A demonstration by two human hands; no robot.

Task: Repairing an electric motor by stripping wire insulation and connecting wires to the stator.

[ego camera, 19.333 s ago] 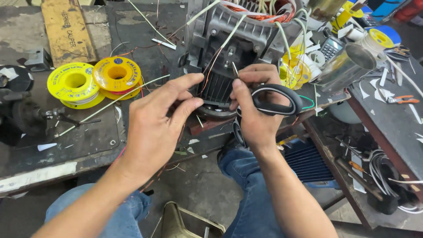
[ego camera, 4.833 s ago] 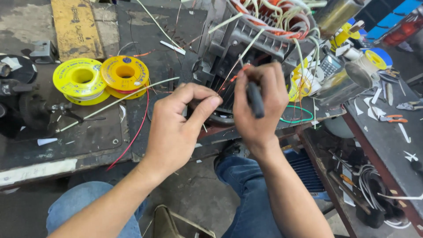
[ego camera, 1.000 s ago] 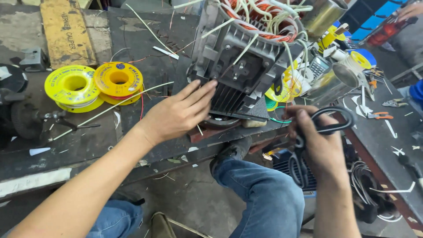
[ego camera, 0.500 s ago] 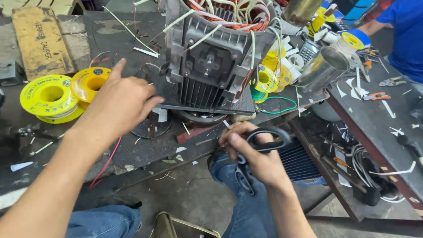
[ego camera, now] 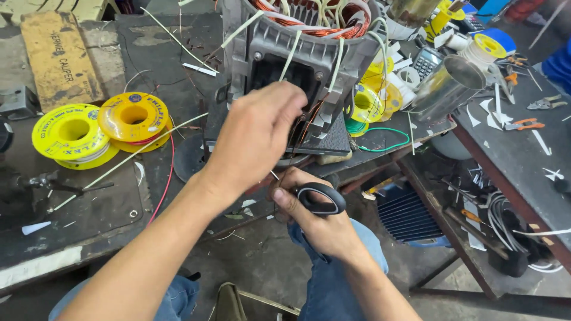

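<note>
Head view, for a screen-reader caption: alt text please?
A left hand reaches into a grey metal motor housing with copper windings on a dark workbench, while the right hand holds black-handled scissors below.

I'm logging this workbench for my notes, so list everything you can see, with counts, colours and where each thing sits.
motor stator: one, grey housing with copper windings and white sleeves, top centre of bench
wire spools: two, yellow, left on bench
red wire: one, running down from the spools
wooden case: one, yellow-brown, upper left
metal can: one, silver, lying right of the stator
pliers: one pair, orange handles, right table
scissors: one pair, black handles, below bench edge
left hand: on the stator's front, at the wires
right hand: holding the scissors
</note>
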